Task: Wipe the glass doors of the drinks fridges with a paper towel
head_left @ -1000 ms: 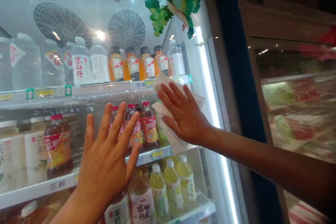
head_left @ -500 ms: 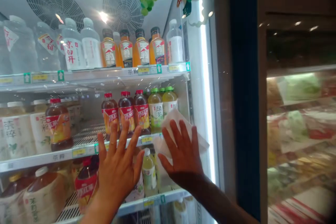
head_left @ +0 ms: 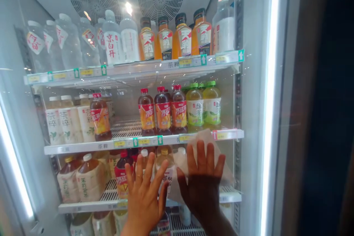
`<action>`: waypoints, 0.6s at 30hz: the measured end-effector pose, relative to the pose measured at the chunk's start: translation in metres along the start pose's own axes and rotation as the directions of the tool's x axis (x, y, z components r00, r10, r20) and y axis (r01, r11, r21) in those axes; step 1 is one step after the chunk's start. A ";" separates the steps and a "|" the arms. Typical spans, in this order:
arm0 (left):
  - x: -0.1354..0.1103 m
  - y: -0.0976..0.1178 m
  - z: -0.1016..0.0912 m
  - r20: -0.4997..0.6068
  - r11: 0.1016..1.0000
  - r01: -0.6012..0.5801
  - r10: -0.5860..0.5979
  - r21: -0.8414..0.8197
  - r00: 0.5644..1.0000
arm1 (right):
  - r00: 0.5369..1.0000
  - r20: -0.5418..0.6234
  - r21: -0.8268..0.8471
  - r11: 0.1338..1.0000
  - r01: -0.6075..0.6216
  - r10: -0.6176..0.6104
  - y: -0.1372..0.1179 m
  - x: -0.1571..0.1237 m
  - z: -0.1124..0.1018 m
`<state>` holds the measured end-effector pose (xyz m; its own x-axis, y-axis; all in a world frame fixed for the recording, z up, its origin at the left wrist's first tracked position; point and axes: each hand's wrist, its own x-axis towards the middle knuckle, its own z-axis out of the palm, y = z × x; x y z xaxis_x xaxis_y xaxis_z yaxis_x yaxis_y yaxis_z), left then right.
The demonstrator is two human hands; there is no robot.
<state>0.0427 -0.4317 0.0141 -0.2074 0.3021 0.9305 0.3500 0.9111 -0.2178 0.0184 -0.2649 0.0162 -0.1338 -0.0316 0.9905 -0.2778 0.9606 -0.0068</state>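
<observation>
My left hand (head_left: pixel 146 199) is raised in front of the glass (head_left: pixel 251 118) of a drinks fridge, palm forward and fingers spread. It holds nothing; whether it touches the glass, I cannot tell. To its right, my right hand (head_left: pixel 203 191) holds a thin whitish cloth (head_left: pixel 205 135) against the glass. Its fingers lie stretched out over the cloth, which sticks out above the fingertips and on both sides. Behind the hands, a dark red-capped bottle (head_left: pixel 122 177) and a few pale bottles on a lower shelf are partly covered.
Clear water bottles (head_left: pixel 69 44) and orange bottles (head_left: pixel 182 40) line the top shelf (head_left: pixel 149 67). Red-labelled tea bottles (head_left: pixel 163 112) and green-capped bottles (head_left: pixel 212 103) stand on the middle shelf (head_left: pixel 83 147). Bright light strips (head_left: pixel 269 118) run down both sides.
The view has swung left, bringing the fridge's left side into sight. Both hands sit lower against the shelves, and the cloth has come down below the green-capped bottles with the right hand.
</observation>
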 end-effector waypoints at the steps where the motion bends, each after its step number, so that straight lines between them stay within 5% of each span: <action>1: -0.004 -0.005 -0.002 0.006 1.000 -0.003 0.003 0.005 1.000 | 1.000 -0.008 0.003 1.000 -0.012 0.012 -0.008 0.004 0.002; 9: -0.042 -0.077 -0.027 0.062 0.996 0.018 -0.024 0.092 0.998 | 0.999 0.046 0.051 0.998 0.023 -0.025 -0.083 -0.033 0.021; 18: -0.079 -0.155 -0.042 0.114 0.997 0.071 -0.073 0.014 0.991 | 0.995 0.094 0.043 0.998 0.038 -0.042 -0.178 -0.028 0.046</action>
<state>0.0426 -0.6086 -0.0131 -0.3351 0.2652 0.9041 0.3216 0.9341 -0.1548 0.0282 -0.4481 -0.0162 -0.2111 -0.0978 0.9726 -0.3230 0.9461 0.0250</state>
